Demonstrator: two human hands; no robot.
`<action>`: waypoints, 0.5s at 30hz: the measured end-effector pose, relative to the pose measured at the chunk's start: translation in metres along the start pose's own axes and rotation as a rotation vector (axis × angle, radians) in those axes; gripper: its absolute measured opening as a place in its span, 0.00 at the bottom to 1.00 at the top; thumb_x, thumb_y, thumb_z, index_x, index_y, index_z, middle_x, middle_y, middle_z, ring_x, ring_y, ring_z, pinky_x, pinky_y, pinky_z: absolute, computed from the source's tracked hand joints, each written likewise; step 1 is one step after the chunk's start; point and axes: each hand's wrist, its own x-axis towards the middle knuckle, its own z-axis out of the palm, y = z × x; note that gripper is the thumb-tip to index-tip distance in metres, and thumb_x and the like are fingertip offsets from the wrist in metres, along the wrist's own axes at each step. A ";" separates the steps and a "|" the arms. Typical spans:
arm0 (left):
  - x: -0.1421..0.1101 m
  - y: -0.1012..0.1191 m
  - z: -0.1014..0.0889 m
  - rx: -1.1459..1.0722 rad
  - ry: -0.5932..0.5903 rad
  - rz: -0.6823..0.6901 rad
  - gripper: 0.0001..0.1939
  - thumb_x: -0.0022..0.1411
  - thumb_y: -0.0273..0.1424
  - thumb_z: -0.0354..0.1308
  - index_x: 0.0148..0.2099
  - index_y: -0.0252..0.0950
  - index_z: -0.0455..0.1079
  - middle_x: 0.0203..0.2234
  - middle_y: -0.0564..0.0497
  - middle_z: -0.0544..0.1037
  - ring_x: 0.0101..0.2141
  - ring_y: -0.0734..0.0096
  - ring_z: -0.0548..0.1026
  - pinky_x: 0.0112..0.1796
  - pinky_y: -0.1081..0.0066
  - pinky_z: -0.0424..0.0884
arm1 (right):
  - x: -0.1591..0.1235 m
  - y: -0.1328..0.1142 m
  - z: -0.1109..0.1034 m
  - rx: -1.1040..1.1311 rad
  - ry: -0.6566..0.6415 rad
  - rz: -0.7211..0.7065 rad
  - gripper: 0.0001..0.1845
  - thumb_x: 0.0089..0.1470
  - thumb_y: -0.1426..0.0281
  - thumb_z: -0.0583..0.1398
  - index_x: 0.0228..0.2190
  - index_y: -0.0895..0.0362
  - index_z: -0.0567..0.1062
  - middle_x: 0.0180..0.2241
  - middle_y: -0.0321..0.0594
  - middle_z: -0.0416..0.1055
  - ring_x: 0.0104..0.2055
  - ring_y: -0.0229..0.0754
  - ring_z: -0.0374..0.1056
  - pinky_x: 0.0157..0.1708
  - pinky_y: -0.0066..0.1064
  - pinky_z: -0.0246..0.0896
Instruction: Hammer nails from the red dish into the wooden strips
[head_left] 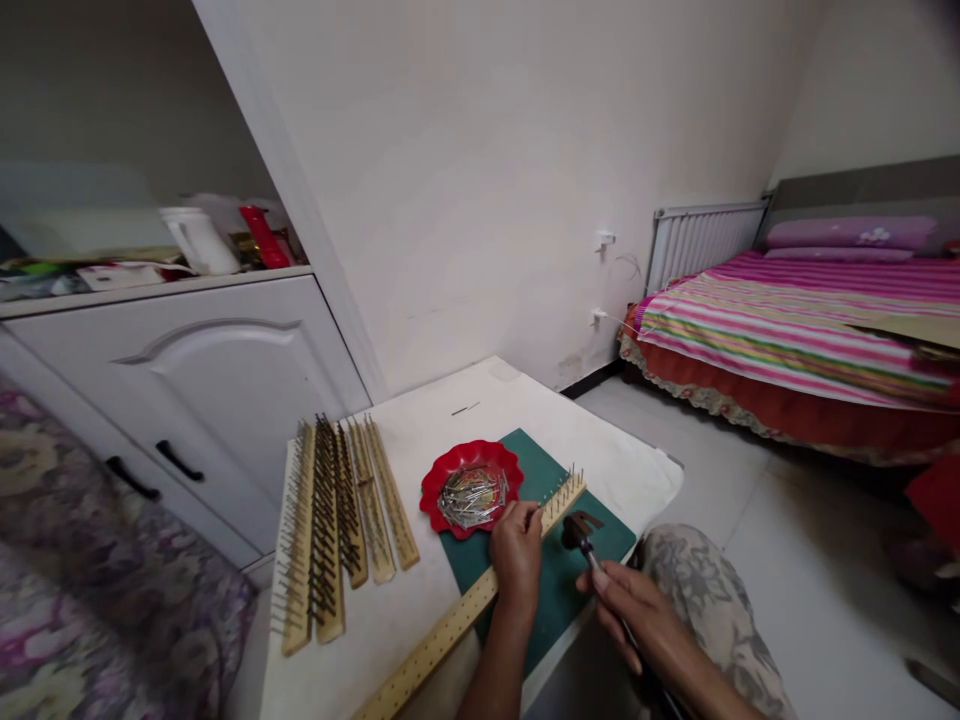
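Note:
My right hand (626,605) is wrapped round the handle of a claw hammer (579,530), its head just right of a wooden strip (442,635). The strip lies slantwise across a green mat (562,590). Rows of small holes run along its near part, and several upright nails (566,485) stand in its far end. My left hand (517,555) rests over the strip next to these nails, fingertips pinched together; what they hold is hidden. Just beyond it, a red scalloped dish (433,478) holds a heap of loose nails (471,497).
Several nail-studded wooden strips (326,540) lie side by side at the left of the white table (420,610). Two thin dark pieces (465,409) lie near its back. A cabinet (202,390) stands left, a wall behind, and a bed (810,320) at right. My knee (697,590) is beside the table.

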 end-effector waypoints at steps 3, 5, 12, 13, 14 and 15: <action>0.000 0.002 -0.001 0.009 -0.010 -0.016 0.09 0.59 0.30 0.50 0.31 0.37 0.71 0.27 0.51 0.74 0.29 0.71 0.71 0.31 0.74 0.61 | 0.019 -0.024 0.007 -0.097 -0.042 -0.064 0.24 0.52 0.49 0.52 0.30 0.58 0.68 0.11 0.23 0.57 0.07 0.27 0.46 0.09 0.20 0.40; 0.000 0.003 -0.001 0.014 -0.009 -0.028 0.09 0.58 0.29 0.50 0.31 0.37 0.72 0.26 0.51 0.74 0.29 0.71 0.71 0.30 0.74 0.60 | 0.031 -0.033 0.012 -0.120 -0.044 -0.084 0.23 0.51 0.48 0.52 0.28 0.57 0.68 0.11 0.22 0.57 0.07 0.27 0.46 0.09 0.20 0.40; -0.001 0.001 -0.001 0.036 0.007 -0.055 0.09 0.57 0.26 0.51 0.26 0.36 0.69 0.23 0.52 0.72 0.26 0.72 0.68 0.27 0.75 0.55 | 0.053 -0.033 0.017 -0.182 -0.063 -0.096 0.22 0.50 0.49 0.53 0.26 0.56 0.67 0.10 0.22 0.58 0.07 0.28 0.47 0.08 0.21 0.40; -0.002 0.001 -0.001 0.042 0.011 -0.056 0.09 0.57 0.25 0.51 0.26 0.36 0.68 0.23 0.52 0.71 0.26 0.72 0.68 0.27 0.75 0.54 | 0.054 -0.033 0.017 -0.187 -0.068 -0.094 0.21 0.51 0.50 0.53 0.25 0.56 0.67 0.10 0.22 0.58 0.07 0.28 0.47 0.08 0.21 0.40; -0.002 0.001 0.000 0.048 0.012 -0.058 0.09 0.57 0.25 0.51 0.26 0.36 0.68 0.23 0.52 0.71 0.26 0.72 0.68 0.27 0.75 0.54 | 0.054 -0.033 0.017 -0.191 -0.074 -0.091 0.21 0.51 0.50 0.53 0.25 0.56 0.66 0.10 0.22 0.58 0.07 0.28 0.47 0.08 0.21 0.40; -0.002 0.001 0.000 0.052 0.012 -0.060 0.09 0.57 0.25 0.51 0.26 0.36 0.68 0.23 0.53 0.71 0.25 0.72 0.68 0.27 0.75 0.54 | 0.054 -0.033 0.016 -0.194 -0.080 -0.091 0.20 0.52 0.51 0.53 0.25 0.56 0.66 0.10 0.22 0.58 0.07 0.28 0.47 0.08 0.21 0.39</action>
